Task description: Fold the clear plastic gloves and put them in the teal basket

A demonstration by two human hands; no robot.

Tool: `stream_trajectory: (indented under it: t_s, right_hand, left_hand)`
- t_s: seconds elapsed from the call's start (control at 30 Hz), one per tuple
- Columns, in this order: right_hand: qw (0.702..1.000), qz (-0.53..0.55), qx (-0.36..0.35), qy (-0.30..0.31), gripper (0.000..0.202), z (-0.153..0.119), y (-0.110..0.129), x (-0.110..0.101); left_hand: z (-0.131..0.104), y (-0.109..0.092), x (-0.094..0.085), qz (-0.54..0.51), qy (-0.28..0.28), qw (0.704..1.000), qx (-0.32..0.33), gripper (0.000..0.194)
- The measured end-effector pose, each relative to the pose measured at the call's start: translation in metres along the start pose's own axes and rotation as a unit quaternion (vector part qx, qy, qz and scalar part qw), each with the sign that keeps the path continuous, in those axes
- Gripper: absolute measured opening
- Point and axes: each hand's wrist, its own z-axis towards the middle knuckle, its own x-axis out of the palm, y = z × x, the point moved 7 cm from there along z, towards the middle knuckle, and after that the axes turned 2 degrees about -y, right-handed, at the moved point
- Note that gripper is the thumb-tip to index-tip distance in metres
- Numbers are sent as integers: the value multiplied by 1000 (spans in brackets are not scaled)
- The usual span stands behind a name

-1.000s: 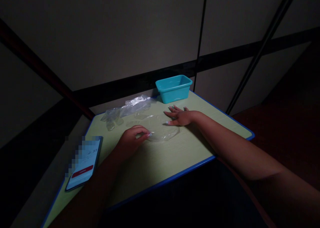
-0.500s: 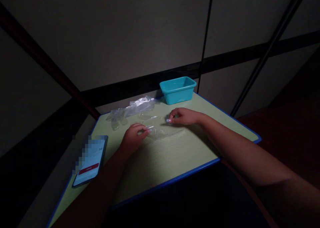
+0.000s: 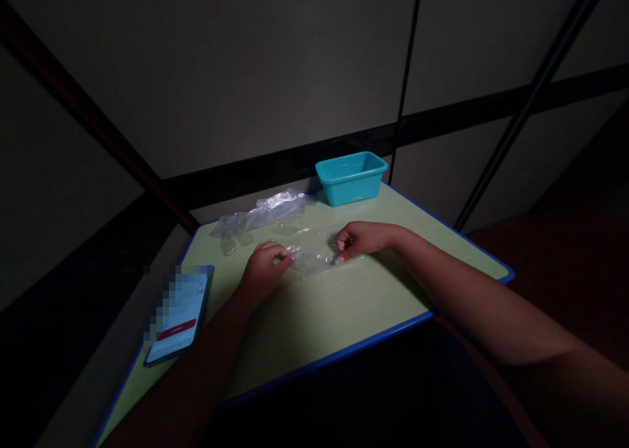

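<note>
A thin clear plastic film [image 3: 314, 266] lies nearly flat on the table between my hands. It is see-through, so its outline and exact kind are hard to make out. My left hand [image 3: 268, 264] pinches its left part between thumb and fingers. At its right, near the front edge, my right hand [image 3: 356, 240] is curled with thumb and index finger together on the plastic. Just beyond, a crumpled heap of clear plastic [image 3: 278, 209] rests at the back left, with finger-like lobes at its left end.
A turquoise plastic basket [image 3: 352, 189] stands at the back of the pale table [image 3: 314, 330], which has a blue edge. A phone [image 3: 181, 317] with a lit screen lies at the left, beside my left forearm. Dark-striped panels [image 3: 285, 74] rise behind the table.
My right hand has come slightly nearer to me and lower, its fingertips now at the front part of the plastic film. My left hand has hardly moved.
</note>
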Motion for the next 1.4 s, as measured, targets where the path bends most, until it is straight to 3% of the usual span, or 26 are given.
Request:
stream_trajectory:
  t_s: [0.33,0.43,0.53,0.6,0.73,0.83,0.93,1.07,1.2,1.27,1.4]
  right_hand:
    - [999,-49,23,-4,17,1,-3,1]
    - [997,-66,25,-10,15,2,-2,1]
    - [996,-85,29,-18,14,2,0,1]
    - [995,-95,32,-21,13,3,0,2]
    - [994,-106,30,-21,12,2,1,2]
    - [992,-117,32,-20,11,2,1,2]
    - [989,-139,35,-24,11,2,2,2]
    - [972,-211,16,-103,16,-1,11,-8]
    - [941,-263,-7,-211,39,-8,22,-18]
    - [938,-269,10,-220,48,-8,21,-16]
    - [948,-269,41,-166,53,-1,19,2]
  left_hand:
    - [2,4,2,5,-20,1000,-7,13]
    - [-1,3,-8,-2,-76,997,-33,31]
    - [-4,-14,-17,18,-98,995,14,47]
    - [-7,-32,-12,35,-38,995,89,49]
    - [-22,-54,20,74,178,961,197,59]
    - [-32,-53,38,87,280,936,195,67]
    - [-35,-48,44,92,315,929,170,69]
    - [-35,-47,44,88,325,929,152,69]
    - [-32,-46,42,102,294,939,146,69]
    - [-27,-42,40,123,257,950,131,69]
    - [-20,-28,37,168,195,965,53,60]
